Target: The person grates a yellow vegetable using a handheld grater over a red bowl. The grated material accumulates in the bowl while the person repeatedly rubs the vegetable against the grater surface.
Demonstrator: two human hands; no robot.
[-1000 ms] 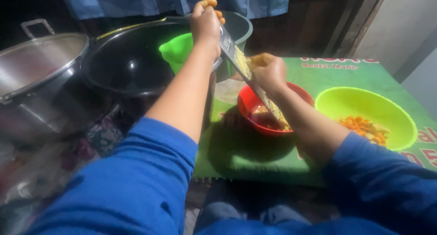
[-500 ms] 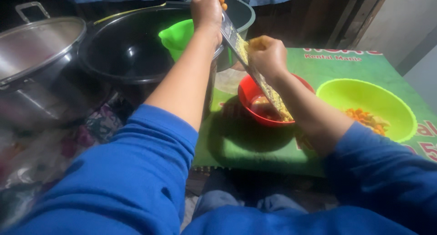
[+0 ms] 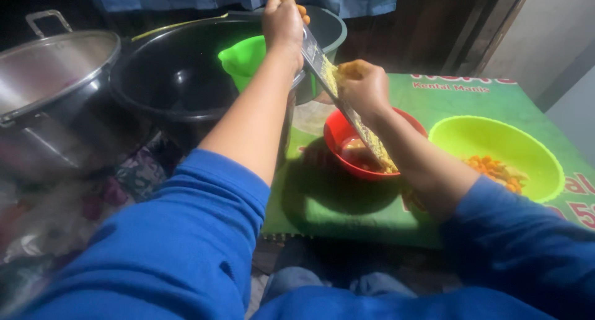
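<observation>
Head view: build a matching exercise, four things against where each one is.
Things:
1. left hand
2. right hand
3. red bowl
4. lime green bowl

Places:
A. under the lower end of the grater
B. far right on the green mat, with orange pieces inside
C. grip closed on the top end of the grater
D. pressing a yellowish piece against the grater's face, midway down

Pairs: 1-C, 2-D, 3-A, 4-B
</observation>
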